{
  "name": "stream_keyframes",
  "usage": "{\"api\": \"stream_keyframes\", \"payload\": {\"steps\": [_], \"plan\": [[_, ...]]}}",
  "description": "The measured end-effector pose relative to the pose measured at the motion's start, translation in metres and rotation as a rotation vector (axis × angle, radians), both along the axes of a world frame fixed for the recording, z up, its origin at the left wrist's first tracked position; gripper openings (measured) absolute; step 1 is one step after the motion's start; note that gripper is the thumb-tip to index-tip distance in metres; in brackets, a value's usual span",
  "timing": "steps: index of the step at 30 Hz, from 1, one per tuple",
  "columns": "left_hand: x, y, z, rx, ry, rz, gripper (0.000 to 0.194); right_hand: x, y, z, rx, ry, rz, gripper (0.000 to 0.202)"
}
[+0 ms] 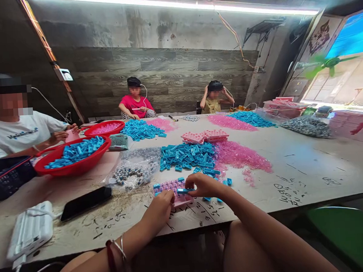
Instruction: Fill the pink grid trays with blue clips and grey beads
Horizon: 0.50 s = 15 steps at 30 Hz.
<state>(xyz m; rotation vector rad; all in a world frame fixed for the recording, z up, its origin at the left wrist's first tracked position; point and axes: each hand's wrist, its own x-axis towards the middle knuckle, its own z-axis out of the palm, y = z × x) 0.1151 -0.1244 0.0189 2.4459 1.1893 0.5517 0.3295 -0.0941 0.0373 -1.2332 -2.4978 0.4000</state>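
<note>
A pink tray lies near the table's front edge, with small clear-pink pieces and blue pieces in it. My right hand pinches a blue piece over the tray's right part. At the tray's lower left, my left hand has its fingers bent together; what they hold, if anything, is hidden. Just beyond the tray is a heap of blue pieces, with a pile of pink pieces to its right. Stacked pink trays stand behind the blue heap.
On the left lie a black phone, a white power bank, a red basin of blue pieces and a plastic bag of beads. Three people sit around the table. A green stool is at right.
</note>
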Motion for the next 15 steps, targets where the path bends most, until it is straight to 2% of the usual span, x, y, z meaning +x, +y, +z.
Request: {"api": "stream_keyframes", "payload": {"steps": [5,9,11,13,15], "plan": [[-0.004,0.004,0.009,0.020,-0.022,0.045,0.007,-0.005,0.000,0.000,0.086,0.015,-0.002,0.016],[-0.006,0.008,0.011,0.150,-0.119,0.014,0.024,-0.020,-0.006,-0.003,0.158,0.051,0.066,0.017],[-0.008,0.012,0.011,0.107,-0.095,-0.014,0.017,-0.028,-0.007,-0.005,0.185,0.085,0.108,0.016],[-0.010,0.015,0.012,0.061,-0.061,-0.025,0.011,-0.031,-0.002,-0.007,0.202,0.146,0.124,0.015],[-0.013,0.018,0.015,0.057,-0.051,-0.018,0.014,-0.025,0.016,-0.006,0.238,0.201,0.064,0.017]]}}
